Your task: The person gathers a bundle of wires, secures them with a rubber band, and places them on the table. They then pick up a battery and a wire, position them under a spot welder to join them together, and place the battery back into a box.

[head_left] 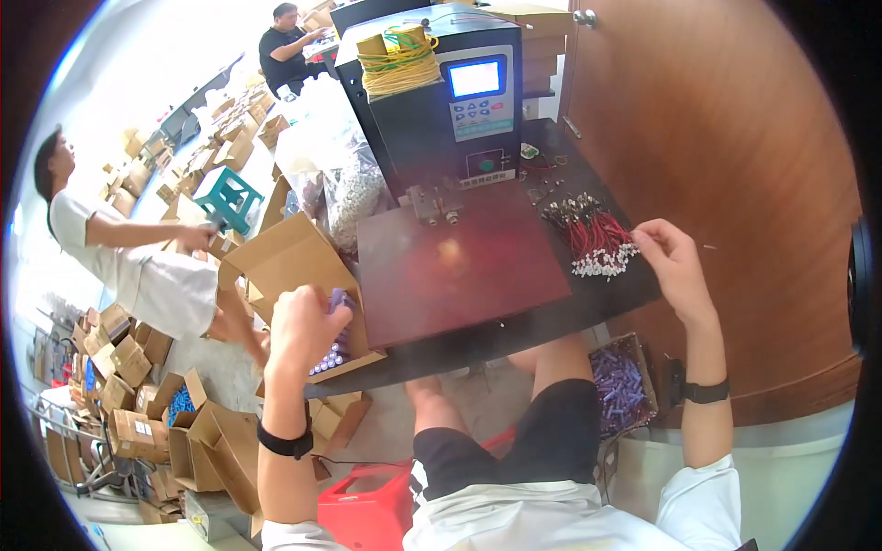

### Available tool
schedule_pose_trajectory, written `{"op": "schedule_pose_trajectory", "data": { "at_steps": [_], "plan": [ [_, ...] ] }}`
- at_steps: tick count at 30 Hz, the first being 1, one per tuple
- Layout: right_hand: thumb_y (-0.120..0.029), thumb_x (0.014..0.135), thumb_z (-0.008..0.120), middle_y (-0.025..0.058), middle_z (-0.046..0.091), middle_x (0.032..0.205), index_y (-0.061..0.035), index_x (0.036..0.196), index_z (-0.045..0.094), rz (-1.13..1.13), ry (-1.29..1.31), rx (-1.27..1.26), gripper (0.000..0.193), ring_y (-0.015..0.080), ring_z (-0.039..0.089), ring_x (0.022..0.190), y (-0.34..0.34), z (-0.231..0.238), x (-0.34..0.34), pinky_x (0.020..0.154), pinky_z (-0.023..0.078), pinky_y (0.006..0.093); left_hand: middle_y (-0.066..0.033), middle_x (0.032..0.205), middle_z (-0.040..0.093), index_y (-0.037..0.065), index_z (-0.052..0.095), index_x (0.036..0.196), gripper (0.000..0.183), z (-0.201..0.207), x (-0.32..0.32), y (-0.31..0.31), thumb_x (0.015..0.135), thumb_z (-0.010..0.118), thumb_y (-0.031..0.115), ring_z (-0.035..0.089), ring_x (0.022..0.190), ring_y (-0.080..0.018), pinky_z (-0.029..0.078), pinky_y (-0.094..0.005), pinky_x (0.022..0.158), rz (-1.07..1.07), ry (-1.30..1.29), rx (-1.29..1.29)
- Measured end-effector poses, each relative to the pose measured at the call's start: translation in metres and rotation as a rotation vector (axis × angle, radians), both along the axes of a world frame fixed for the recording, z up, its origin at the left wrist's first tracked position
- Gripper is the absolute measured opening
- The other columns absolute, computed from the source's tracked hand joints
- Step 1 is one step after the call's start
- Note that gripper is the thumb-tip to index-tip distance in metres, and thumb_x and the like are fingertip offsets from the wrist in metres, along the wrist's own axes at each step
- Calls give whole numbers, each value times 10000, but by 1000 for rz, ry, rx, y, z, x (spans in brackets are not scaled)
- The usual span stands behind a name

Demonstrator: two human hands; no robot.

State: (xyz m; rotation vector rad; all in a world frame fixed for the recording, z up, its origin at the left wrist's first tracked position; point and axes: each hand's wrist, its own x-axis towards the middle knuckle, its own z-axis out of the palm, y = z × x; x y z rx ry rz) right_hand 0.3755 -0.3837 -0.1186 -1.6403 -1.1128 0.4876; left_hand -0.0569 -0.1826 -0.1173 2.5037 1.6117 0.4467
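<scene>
My left hand [308,326] is closed over an open cardboard box [276,253] at the table's left edge. Between its thumb and fingers shows a purple cylindrical battery cell [342,299]. More purple cells [329,360] stand in the box below the hand, partly hidden by it. On the right, my right hand [678,266] pinches at the edge of a pile of red and black wire leads [595,234] with white plugs. Its fingertips meet the plug ends; what they grip is too small to make out.
A black spot-welding machine [441,119] with a lit screen and yellow wire spools stands behind a dark red board [459,266]. Below the table's right side is a box of purple cells [620,386]. Left are a walking person [138,248] and cardboard boxes; another person sits at the back.
</scene>
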Motion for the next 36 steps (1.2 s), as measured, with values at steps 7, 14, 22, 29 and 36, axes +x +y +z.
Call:
{"op": "schedule_pose_trajectory", "data": {
  "at_steps": [7,14,22,29,36],
  "plan": [
    [-129,950,698,-50,611,831,3,985,682,219,60,-26,138,23,508,745,53,-2,-61,658,405,195,-58,672,656,-51,656,834,130,15,30,0,821,685,75,610,578,-100,501,-257,538,-230,-390,-348],
    [-161,965,675,-14,622,838,8,983,661,331,123,39,171,61,546,749,92,-20,-86,685,451,232,2,698,594,-46,703,939,190,-17,87,16,790,700,72,499,651,-58,436,-240,594,-345,-569,-261],
    [-163,991,612,91,712,1051,9,1054,649,422,156,-48,187,147,677,948,108,-11,-77,806,508,281,-65,735,618,-37,714,935,224,-34,102,9,796,775,127,561,653,-123,478,-281,626,-346,-660,-81],
    [-166,991,609,89,713,1057,1,1051,654,411,195,-51,183,154,691,930,123,-18,-76,786,507,272,-130,806,673,-12,733,938,236,-40,114,17,790,775,167,653,693,-215,524,-325,689,-287,-663,-68],
    [-119,963,646,50,690,941,10,1009,661,377,242,99,138,100,638,855,127,-38,-80,763,497,248,-163,959,695,-3,727,1018,219,-36,110,9,829,726,106,628,940,-346,511,-408,838,-373,-417,217]
  ]
}}
